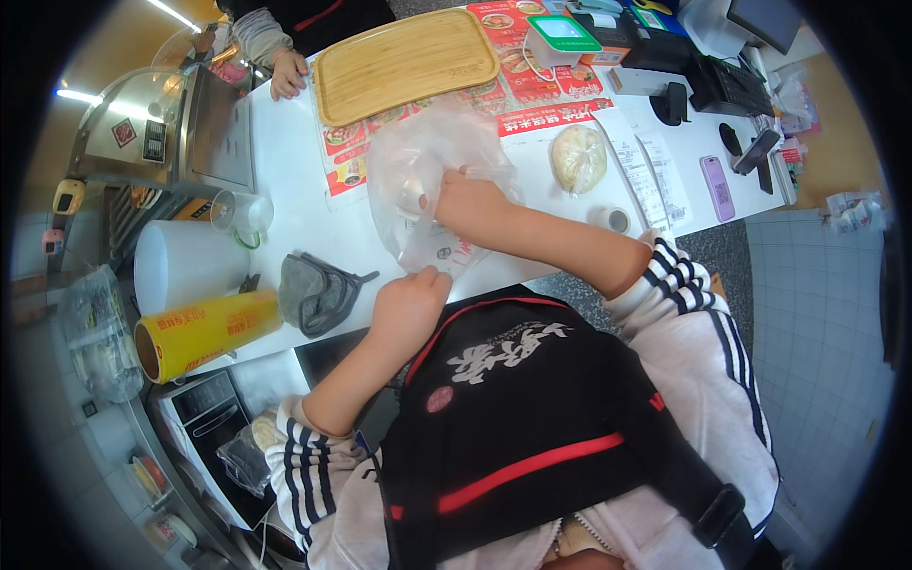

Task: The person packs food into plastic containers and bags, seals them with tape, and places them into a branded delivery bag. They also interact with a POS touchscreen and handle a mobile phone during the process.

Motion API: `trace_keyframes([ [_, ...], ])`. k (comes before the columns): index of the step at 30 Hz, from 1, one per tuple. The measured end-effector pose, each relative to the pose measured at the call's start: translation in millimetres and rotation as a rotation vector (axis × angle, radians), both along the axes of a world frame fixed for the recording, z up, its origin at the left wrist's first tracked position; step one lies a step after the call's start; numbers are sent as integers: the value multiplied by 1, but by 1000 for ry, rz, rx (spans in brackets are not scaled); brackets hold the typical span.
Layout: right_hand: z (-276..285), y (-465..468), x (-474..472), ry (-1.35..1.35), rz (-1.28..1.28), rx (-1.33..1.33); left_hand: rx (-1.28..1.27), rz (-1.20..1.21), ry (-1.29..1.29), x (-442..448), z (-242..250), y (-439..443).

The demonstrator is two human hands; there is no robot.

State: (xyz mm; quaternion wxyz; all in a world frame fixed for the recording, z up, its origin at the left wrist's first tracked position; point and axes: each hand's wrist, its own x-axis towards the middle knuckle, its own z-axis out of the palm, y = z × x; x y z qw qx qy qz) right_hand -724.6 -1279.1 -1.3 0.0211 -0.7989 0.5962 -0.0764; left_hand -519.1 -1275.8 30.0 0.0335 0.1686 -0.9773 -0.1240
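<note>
A translucent white plastic bag (pixel 385 164) lies partly opened on the white counter in front of me. Its near edge is pinched by my left hand (pixel 417 299), whose fingers are curled. My right hand (pixel 467 203) grips the bag higher up, on its right side, with the fingertips partly hidden by the film. Something pale and rounded shows dimly through the bag left of that hand; I cannot tell what it is. Right of the bag sits a wrapped round packet of pale food (pixel 578 160), with a small tape roll (pixel 613 219) closer to me.
A wooden tray (pixel 406 64) rests on a red printed menu sheet (pixel 345 167). Another person's hand (pixel 288 74) touches the counter beside it. Leftward are a grey cloth item (pixel 313 296), a yellow cling film roll (pixel 210 335) and a clear cup (pixel 246 214). Receipts (pixel 645 178) and a phone (pixel 717 188) lie right.
</note>
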Motion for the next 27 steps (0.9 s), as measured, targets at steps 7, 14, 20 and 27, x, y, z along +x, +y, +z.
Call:
trace_keyframes([
  [7, 36, 13, -25, 86, -51, -224, 94, 209, 75, -10, 50, -1],
  [14, 59, 22, -73, -192, -774, -262, -345, 577, 498, -52, 43, -59],
  [20, 57, 34, -135, -1300, -518, -93, 933, 712, 975, -19, 47, -110],
  [27, -5, 125, -225, -247, -1038, 66, -200, 626, 791, -32, 88, -72],
])
